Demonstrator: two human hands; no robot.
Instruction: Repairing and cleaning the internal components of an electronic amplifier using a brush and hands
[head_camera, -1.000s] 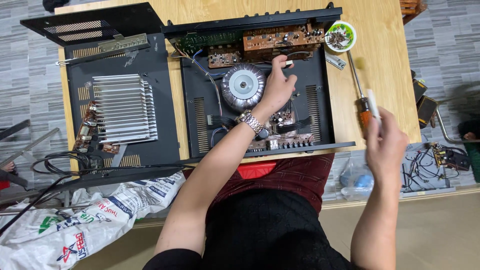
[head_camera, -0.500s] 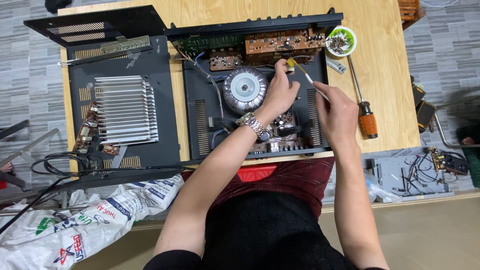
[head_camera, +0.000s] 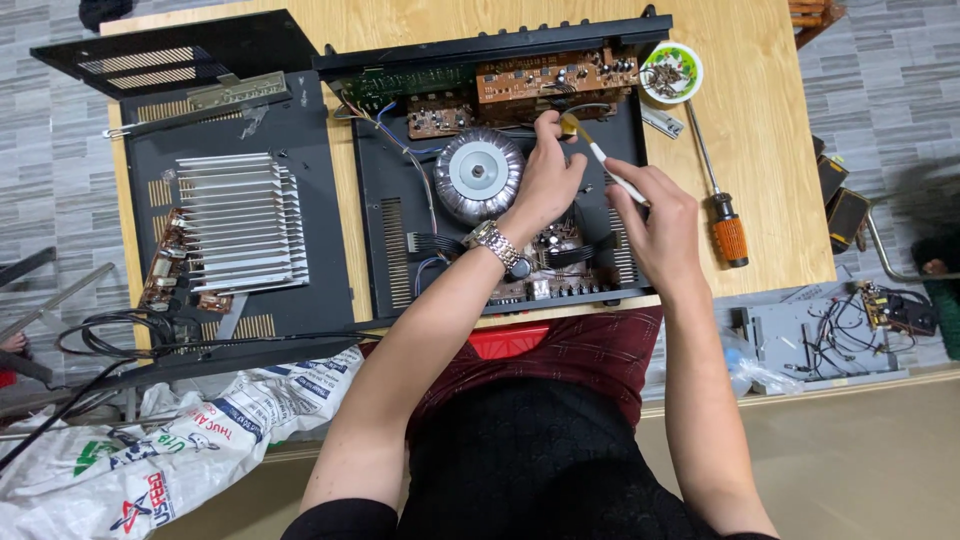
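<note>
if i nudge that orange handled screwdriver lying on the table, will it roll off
The screwdriver would probably roll: its handle looks round and it lies free on flat wood. It sits fairly near the table's right edge, so a sideways push might send it off. The thin shaft looks stiff.

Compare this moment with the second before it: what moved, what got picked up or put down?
The right hand let go of the orange-handled screwdriver, now lying on the table, moved left over the open amplifier chassis and took up a small brush. The left hand stayed by the round transformer.
</note>
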